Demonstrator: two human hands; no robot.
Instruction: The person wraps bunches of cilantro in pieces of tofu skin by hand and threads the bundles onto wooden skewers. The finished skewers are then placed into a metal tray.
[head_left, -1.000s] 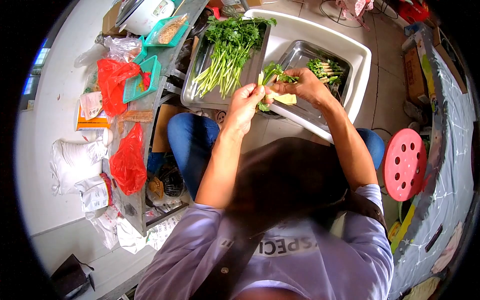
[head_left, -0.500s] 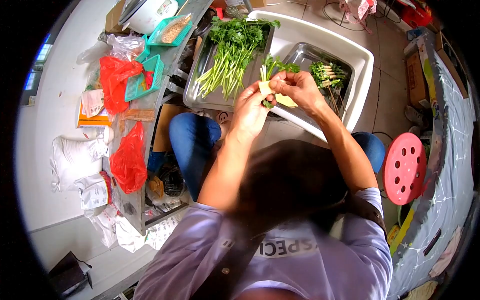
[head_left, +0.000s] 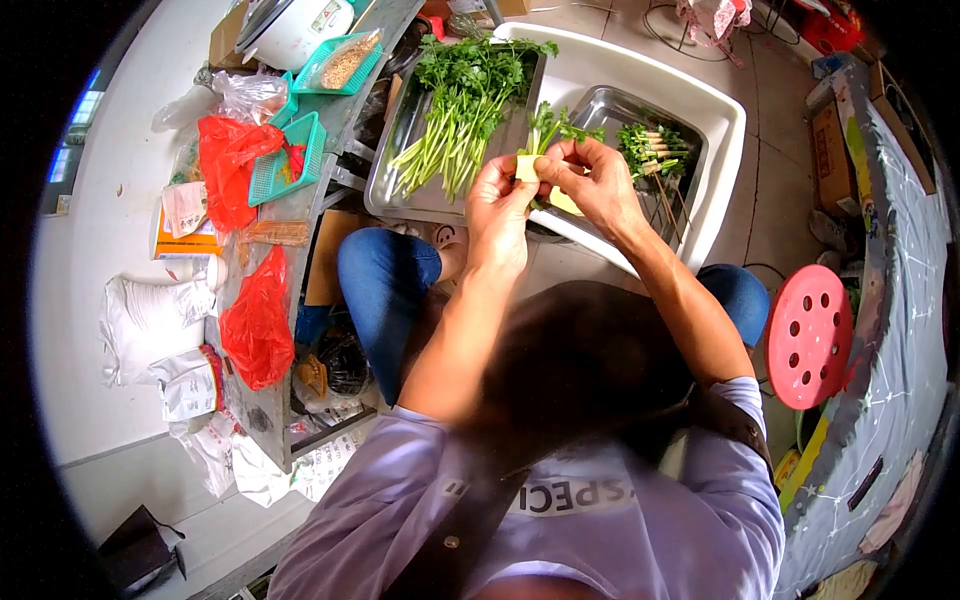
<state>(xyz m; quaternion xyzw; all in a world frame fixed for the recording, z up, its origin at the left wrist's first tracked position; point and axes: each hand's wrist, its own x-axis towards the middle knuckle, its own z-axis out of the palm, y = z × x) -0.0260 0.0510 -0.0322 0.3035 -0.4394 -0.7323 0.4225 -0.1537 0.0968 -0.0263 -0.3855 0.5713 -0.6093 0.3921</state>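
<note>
My left hand is closed, pinching a pale yellow sheet that looks like tofu skin. My right hand pinches the same sheet from the other side. It is folded around a small bunch of coriander, whose leaves stick out above the fingers. More yellow sheets lie just under my right hand. Loose coriander fills much of the metal tray beyond my left hand. To the right, rolled coriander bundles on thin sticks rest in a second metal tray.
A large white tub holds the second tray. At the left runs a table with green baskets, red plastic bags and a white cooker. A pink stool stands at the right.
The yellow sheet has turned and now wraps the coriander stems, which showed pale above it before. My right hand has dropped slightly, and both hands stay close together.
</note>
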